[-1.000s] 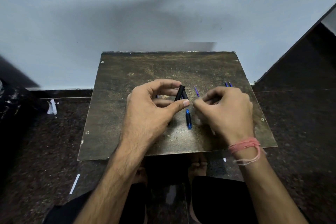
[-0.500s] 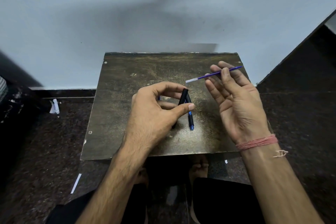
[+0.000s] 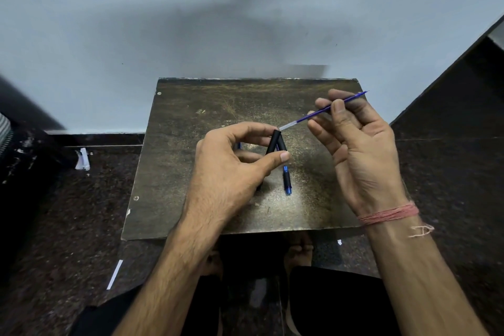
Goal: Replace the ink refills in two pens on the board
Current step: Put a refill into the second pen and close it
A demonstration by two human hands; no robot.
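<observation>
My left hand [image 3: 234,169] pinches a black pen barrel [image 3: 272,143] between thumb and fingers, its open end tilted up and to the right above the brown board [image 3: 191,123]. A thin blue ink refill [image 3: 324,110] is gripped in my right hand [image 3: 360,150], and its clear white end touches the barrel's mouth. Lying flat on the board just right of my left thumb is a second black and blue pen [image 3: 285,174], partly hidden behind the held barrel.
The board rests on a dark speckled floor [image 3: 68,213] against a pale wall [image 3: 218,22]. White paper scraps [image 3: 83,158] lie on the floor at left, and a white strip [image 3: 114,274] lies near my left forearm. My knees are below the board's near edge.
My right hand picked the blue refill off the board, raised it, then brought its white end down and left to the mouth of the barrel. My left hand barely moved.
</observation>
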